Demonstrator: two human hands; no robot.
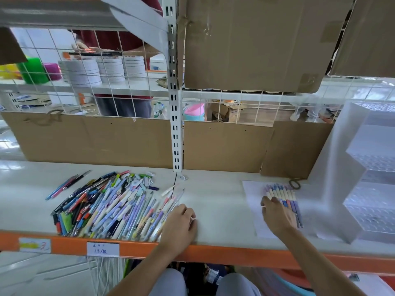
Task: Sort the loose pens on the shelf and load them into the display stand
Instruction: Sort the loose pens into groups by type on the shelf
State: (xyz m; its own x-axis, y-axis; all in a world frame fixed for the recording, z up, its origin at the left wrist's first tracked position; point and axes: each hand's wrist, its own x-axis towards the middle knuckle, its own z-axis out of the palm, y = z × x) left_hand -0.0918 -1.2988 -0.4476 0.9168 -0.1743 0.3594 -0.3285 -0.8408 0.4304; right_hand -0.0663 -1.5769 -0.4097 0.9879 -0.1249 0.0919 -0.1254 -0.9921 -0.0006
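**Two hands on the pen shelf**

While both forearms reached up from the bottom of the head view across the orange front edge, each hand lay on the white shelf [213,201]. The left hand [181,221] sat at the right edge of the big pile of loose pens [111,204], knuckles up and fingers curled under; whether those fingers pinched a pen from the pile could not be told. Its wrist crossed the shelf's lip and the forearm ran down and to the left.

The right hand [276,214] lay palm down, fingers straight and slightly spread, resting on a neat row of sorted pens [287,199] with cream caps and purple-blue barrels. Those pens lay side by side on a sheet of white paper [252,195], their capped ends pointing away from the person. The hand covered the left part of the row, and the pens farthest right showed past it. Its forearm angled down and to the right.

Standing at the right end of the shelf, just beside the paper, was the clear stepped display stand [367,189]. A few pens [66,184] lay apart to the left of the pile. Cardboard panels [96,139] lined the back of the shelf.
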